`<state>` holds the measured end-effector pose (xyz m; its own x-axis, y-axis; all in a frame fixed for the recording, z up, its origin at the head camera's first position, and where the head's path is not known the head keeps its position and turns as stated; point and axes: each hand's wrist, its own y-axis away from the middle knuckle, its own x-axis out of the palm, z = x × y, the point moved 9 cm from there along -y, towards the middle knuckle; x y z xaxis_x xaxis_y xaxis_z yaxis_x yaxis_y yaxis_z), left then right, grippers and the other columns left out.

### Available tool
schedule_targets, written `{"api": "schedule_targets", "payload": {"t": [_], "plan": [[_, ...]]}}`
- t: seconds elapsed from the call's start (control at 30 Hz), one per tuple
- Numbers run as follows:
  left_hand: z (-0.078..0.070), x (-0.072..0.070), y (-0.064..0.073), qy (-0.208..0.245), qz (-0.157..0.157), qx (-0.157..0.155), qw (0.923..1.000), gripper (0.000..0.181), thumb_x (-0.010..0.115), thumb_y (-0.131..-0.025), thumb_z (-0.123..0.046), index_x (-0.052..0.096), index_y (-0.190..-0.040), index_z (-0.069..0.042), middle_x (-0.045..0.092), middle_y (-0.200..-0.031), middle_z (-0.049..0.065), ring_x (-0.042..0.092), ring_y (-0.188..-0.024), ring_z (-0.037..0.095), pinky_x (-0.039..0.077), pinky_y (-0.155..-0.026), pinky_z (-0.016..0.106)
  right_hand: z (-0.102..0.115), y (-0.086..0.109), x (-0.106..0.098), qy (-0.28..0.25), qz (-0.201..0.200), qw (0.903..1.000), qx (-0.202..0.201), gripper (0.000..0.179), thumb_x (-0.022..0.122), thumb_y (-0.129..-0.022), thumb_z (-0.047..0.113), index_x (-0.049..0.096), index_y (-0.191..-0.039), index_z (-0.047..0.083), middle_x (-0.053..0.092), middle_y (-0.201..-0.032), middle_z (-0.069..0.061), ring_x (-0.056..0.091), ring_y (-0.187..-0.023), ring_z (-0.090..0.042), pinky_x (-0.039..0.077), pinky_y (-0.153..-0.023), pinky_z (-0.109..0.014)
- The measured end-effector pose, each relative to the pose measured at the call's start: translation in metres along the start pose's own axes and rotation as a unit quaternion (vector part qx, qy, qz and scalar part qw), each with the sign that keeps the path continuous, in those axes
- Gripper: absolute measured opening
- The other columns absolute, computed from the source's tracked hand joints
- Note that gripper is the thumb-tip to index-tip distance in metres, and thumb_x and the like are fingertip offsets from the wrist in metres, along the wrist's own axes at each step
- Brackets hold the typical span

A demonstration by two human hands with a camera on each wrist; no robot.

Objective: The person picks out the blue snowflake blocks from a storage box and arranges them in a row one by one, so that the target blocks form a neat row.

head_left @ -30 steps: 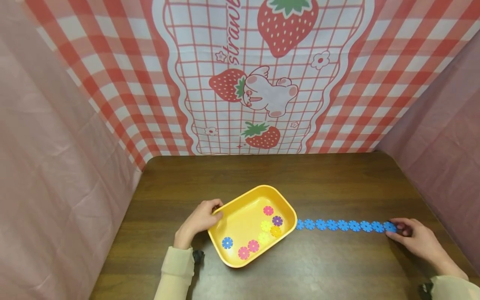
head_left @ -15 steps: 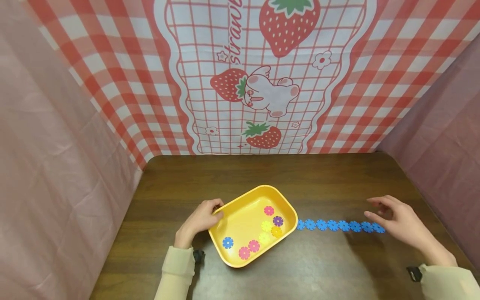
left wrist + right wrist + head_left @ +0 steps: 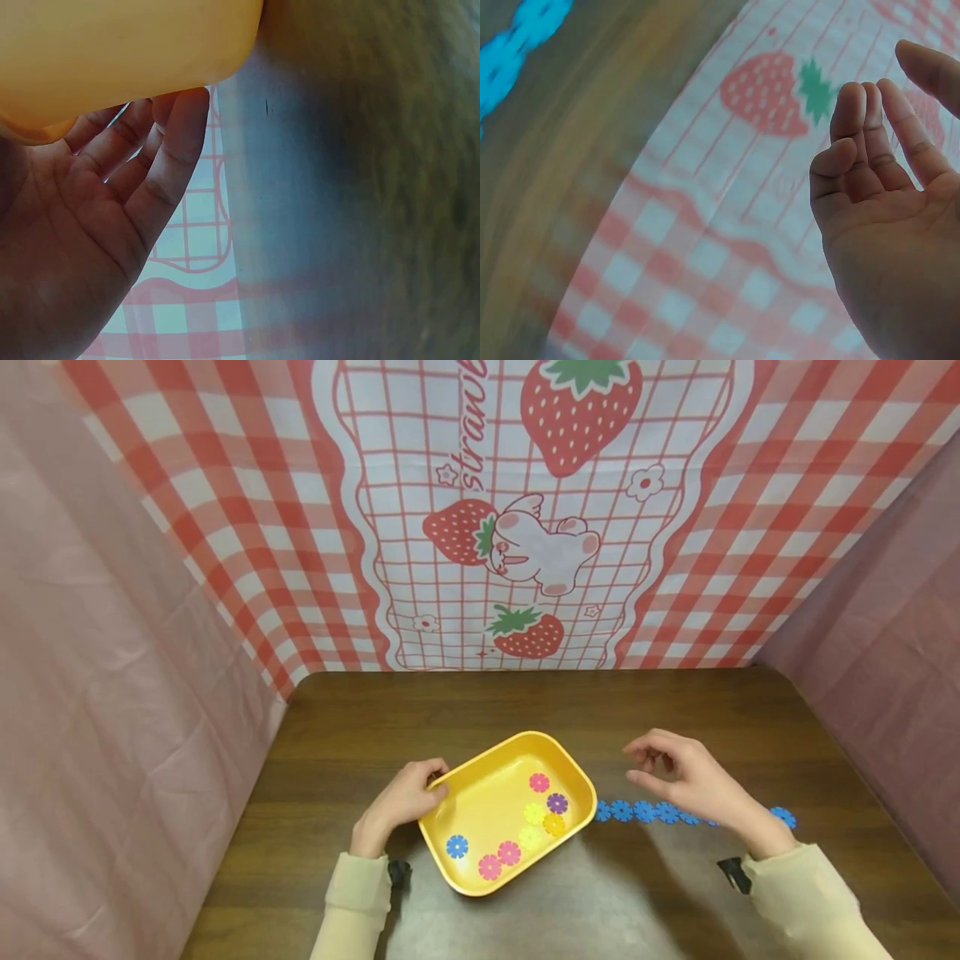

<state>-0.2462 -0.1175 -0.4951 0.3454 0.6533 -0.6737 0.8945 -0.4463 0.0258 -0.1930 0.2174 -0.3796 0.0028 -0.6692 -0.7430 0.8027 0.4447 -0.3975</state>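
A yellow tray (image 3: 480,777) sits slanted on the table, and my left hand (image 3: 401,795) grips its left corner, thumb inside the rim and fingers outside. In the left wrist view the left hand (image 3: 112,195) curls its fingers against the tray's outer wall (image 3: 135,45). Inside lie flat notched discs: a blue disc (image 3: 457,847), a purple disc (image 3: 557,803), an orange disc (image 3: 553,824), several pink and yellow ones. My right hand (image 3: 686,772) hovers right of the tray with nothing between its loosely bent fingers. Beneath it runs a row of blue discs (image 3: 643,811), partly hidden by the hand and wrist.
The row's right-end blue disc (image 3: 783,817) shows beyond the right wrist. A brown wooden table (image 3: 420,706) lies under everything. Behind it hangs a red-and-white strawberry cloth (image 3: 465,635), with pink curtains (image 3: 135,693) at both sides.
My right hand has let go of the blue disc at the row's right end and moved left, above the row toward the tray. My left hand and the tray stay in place.
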Motion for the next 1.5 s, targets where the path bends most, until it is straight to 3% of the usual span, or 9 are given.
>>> {"api": "schedule_targets", "payload": {"t": [0.17,0.5,0.67,0.93,1.17,1.5], "plan": [[0.001,0.001,-0.001,-0.004,-0.003,0.007,1.0,0.009,0.063,-0.09,-0.009,0.067,-0.098,-0.008,0.062,-0.082,-0.001,0.055,-0.067,0.012,0.049,-0.061,0.028,0.015,-0.021,0.033,-0.026,0.035,0.9989,-0.016,0.034,0.082,-0.077,0.001,0.068,-0.105,0.015,0.061,-0.088,0.011,0.054,-0.072,-0.011,0.044,-0.057,-0.027],[0.0,0.0,0.0,0.0,-0.004,0.008,1.0,0.009,0.063,-0.09,-0.009,0.067,-0.098,-0.008,0.062,-0.081,-0.001,0.055,-0.066,0.012,0.049,-0.06,0.028,0.039,-0.053,0.087,-0.06,0.113,0.9918,0.012,0.029,0.082,-0.082,0.011,0.068,-0.106,0.013,0.059,-0.09,0.01,0.055,-0.079,-0.015,0.049,-0.067,-0.028],[-0.001,-0.001,0.0,-0.004,-0.005,0.009,0.9999,0.009,0.063,-0.09,-0.009,0.067,-0.098,-0.008,0.062,-0.082,0.0,0.055,-0.068,0.013,0.048,-0.062,0.028,0.053,-0.063,0.116,-0.068,0.147,0.9869,0.004,0.029,0.081,-0.083,0.013,0.068,-0.108,0.01,0.061,-0.091,0.006,0.056,-0.082,-0.016,0.051,-0.072,-0.032],[-0.003,-0.002,-0.001,-0.004,-0.003,0.014,0.9999,0.009,0.063,-0.089,-0.008,0.067,-0.097,-0.007,0.062,-0.081,0.0,0.055,-0.066,0.012,0.048,-0.06,0.027,0.074,-0.071,0.165,-0.072,0.188,0.9791,-0.027,0.029,0.079,-0.085,0.015,0.069,-0.109,0.004,0.067,-0.096,-0.005,0.058,-0.082,-0.016,0.052,-0.076,-0.037],[-0.001,-0.002,-0.002,-0.003,-0.004,0.02,0.9998,0.008,0.065,-0.089,-0.008,0.067,-0.097,-0.007,0.062,-0.081,0.0,0.056,-0.066,0.012,0.049,-0.06,0.027,0.082,-0.072,0.203,-0.074,0.241,0.9676,-0.015,0.032,0.079,-0.085,0.015,0.07,-0.114,0.004,0.066,-0.106,-0.007,0.061,-0.09,-0.022,0.052,-0.082,-0.033],[-0.001,-0.002,-0.002,0.005,-0.003,0.029,0.9996,0.008,0.064,-0.087,-0.005,0.067,-0.095,-0.007,0.063,-0.08,0.0,0.056,-0.065,0.011,0.049,-0.059,0.026,0.088,-0.066,0.243,0.005,0.285,0.9578,-0.04,0.035,0.083,-0.081,0.024,0.072,-0.11,0.009,0.063,-0.104,0.002,0.057,-0.09,-0.01,0.047,-0.089,-0.025]]}}
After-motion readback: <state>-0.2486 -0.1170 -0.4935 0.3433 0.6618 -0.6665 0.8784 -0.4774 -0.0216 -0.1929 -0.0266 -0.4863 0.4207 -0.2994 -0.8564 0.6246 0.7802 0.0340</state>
